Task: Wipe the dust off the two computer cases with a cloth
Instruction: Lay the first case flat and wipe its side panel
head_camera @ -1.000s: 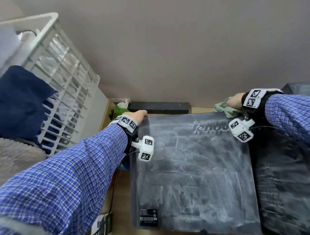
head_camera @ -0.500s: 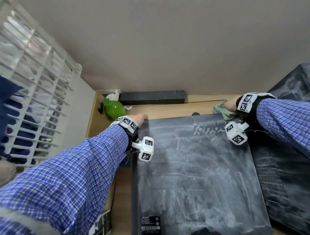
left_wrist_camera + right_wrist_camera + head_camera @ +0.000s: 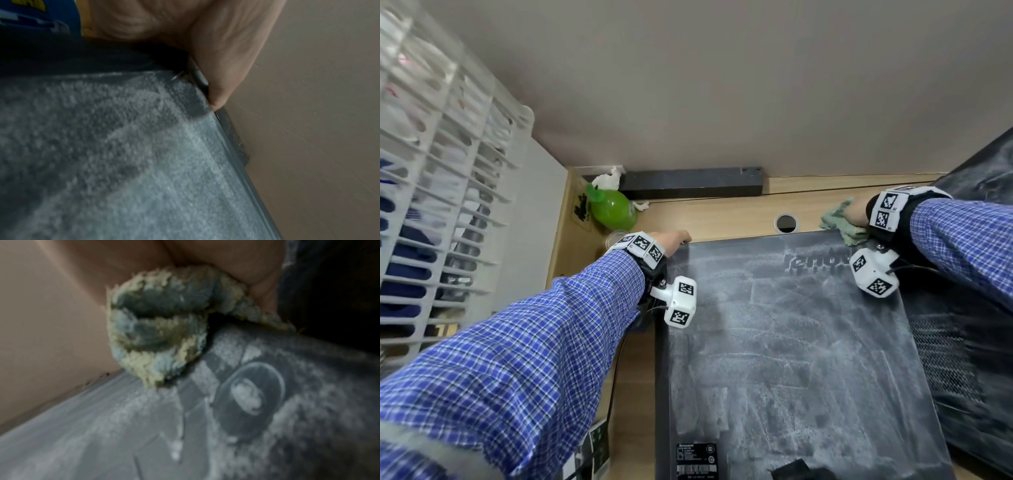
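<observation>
A dusty black computer case (image 3: 791, 359) lies flat on the wooden desk, its raised logo (image 3: 816, 263) near the far edge. My left hand (image 3: 676, 240) grips the case's far left corner (image 3: 203, 99), fingers curled over the edge. My right hand (image 3: 858, 216) holds a greenish cloth (image 3: 842, 222) bunched at the far right corner; in the right wrist view the cloth (image 3: 160, 327) rests on the dusty panel beside the logo. A second dark case (image 3: 976, 342) stands at the right, partly behind my right sleeve.
A green bottle (image 3: 613, 209) and crumpled tissue (image 3: 607, 178) sit in the desk's far left corner by a black bar (image 3: 691, 183). A cable hole (image 3: 786, 222) opens in the desk (image 3: 722, 219). A white slatted rack (image 3: 441, 205) stands at the left.
The case has come toward me, away from the wall, baring more desk and the cable hole behind it. Both hands stay on its far corners. The view tilted right.
</observation>
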Demonstrator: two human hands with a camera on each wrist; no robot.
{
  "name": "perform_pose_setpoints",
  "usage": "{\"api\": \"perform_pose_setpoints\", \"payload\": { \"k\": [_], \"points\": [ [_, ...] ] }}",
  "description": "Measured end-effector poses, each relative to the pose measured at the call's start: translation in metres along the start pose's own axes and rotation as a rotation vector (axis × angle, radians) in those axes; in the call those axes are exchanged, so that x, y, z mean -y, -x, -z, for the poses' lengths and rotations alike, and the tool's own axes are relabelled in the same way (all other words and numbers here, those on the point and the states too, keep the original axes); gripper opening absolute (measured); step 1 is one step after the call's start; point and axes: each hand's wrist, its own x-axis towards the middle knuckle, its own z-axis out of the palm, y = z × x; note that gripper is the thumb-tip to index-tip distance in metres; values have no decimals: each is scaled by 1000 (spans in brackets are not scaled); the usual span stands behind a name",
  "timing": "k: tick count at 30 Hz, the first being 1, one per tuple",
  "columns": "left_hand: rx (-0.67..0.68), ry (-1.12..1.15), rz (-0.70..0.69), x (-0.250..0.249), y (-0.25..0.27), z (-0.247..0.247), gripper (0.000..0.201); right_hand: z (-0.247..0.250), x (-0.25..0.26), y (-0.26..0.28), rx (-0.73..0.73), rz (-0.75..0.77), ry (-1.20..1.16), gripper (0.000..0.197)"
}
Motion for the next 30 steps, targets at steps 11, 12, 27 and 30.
{"api": "perform_pose_setpoints", "payload": {
  "k": [11,12,27,30],
  "points": [
    [16,581,-16,42,29,-6,107,39,108,35,-408,369,-540,38],
    [21,603,-18,49,31,-6,105,37,126,43,-417,425,-526,36],
    [-48,628,-32,105,48,-24,92,-85,208,159,-295,1040,191,28],
    [-29,596,-36,102,55,-19,85,-85,203,154,-270,1012,262,33]
  ]
}}
